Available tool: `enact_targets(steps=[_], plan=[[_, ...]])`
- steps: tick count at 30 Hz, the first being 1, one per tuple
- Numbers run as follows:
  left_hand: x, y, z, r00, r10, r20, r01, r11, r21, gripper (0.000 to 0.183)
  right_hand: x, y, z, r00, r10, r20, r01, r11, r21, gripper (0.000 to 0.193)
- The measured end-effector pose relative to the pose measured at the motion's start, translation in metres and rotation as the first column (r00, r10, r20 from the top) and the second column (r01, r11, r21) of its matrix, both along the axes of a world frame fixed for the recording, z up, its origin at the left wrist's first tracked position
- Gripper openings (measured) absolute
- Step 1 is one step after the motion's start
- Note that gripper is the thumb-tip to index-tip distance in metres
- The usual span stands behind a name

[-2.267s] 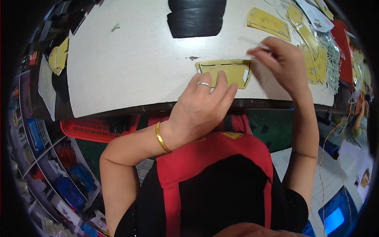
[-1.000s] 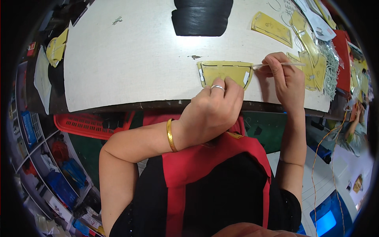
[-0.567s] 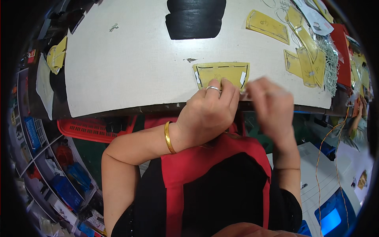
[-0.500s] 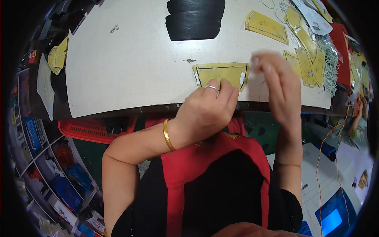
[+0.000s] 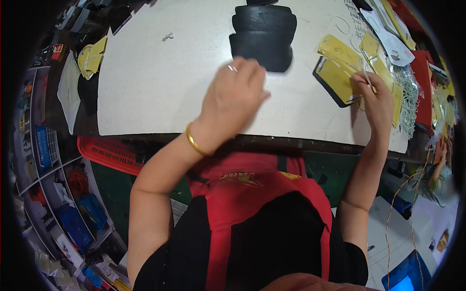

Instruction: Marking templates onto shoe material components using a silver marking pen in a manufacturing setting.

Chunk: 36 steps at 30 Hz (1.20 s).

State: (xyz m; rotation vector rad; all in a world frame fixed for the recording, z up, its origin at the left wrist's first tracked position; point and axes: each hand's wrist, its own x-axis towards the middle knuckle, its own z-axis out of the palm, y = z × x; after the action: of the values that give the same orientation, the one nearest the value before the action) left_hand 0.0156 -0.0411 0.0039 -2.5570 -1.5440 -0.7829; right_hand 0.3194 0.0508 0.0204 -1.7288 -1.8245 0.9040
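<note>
My left hand (image 5: 235, 94) is slightly blurred over the white table, its fingers loosely bent and the thumb apart, with nothing visible in it. Just beyond its fingertips lies a stack of black flat pieces (image 5: 264, 46) with curved edges. At the right, my right hand (image 5: 377, 99) pinches the edge of a yellow template (image 5: 340, 80). A black piece (image 5: 326, 88) shows along the template's left and lower edges. By the right fingers a thin pale stick (image 5: 367, 75) points up; whether it is a pen is unclear.
More yellow templates (image 5: 335, 47) lie at the right, beside a bundle of pale green string (image 5: 407, 97) and a red box (image 5: 421, 89). A small knot of string (image 5: 167, 37) lies at the far left of the table. Below the left edge is a red basket (image 5: 109, 153).
The yellow template has gone from the table's front edge to the right side, now in my right hand. My left hand has let go and moved forward toward the black stack. The view has shifted slightly.
</note>
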Motion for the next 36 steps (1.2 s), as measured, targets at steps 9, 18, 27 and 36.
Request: enact_targets(steps=[9,18,27,36], plan=[[0.005,-0.046,-0.004,0.956,-0.21,0.207,0.205,0.978,0.043,0.023,-0.062,-0.038,0.001,0.895,0.362,-0.26,-0.361,0.931,0.055,0.019],[0.001,-0.045,-0.012,0.949,-0.203,0.242,0.189,0.979,0.077,0.022,-0.087,-0.051,-0.003,0.906,0.412,0.102,-0.424,0.889,0.174,0.022],[0.008,-0.04,0.003,0.987,-0.159,-0.034,0.157,0.986,-0.062,0.035,-0.059,-0.038,-0.004,0.929,0.347,-0.129,-0.355,0.934,-0.044,0.032],[0.018,-0.046,0.018,0.974,-0.164,-0.154,0.143,0.98,-0.136,0.037,-0.064,-0.047,0.005,0.938,0.269,0.22,-0.337,0.854,0.395,0.017]])
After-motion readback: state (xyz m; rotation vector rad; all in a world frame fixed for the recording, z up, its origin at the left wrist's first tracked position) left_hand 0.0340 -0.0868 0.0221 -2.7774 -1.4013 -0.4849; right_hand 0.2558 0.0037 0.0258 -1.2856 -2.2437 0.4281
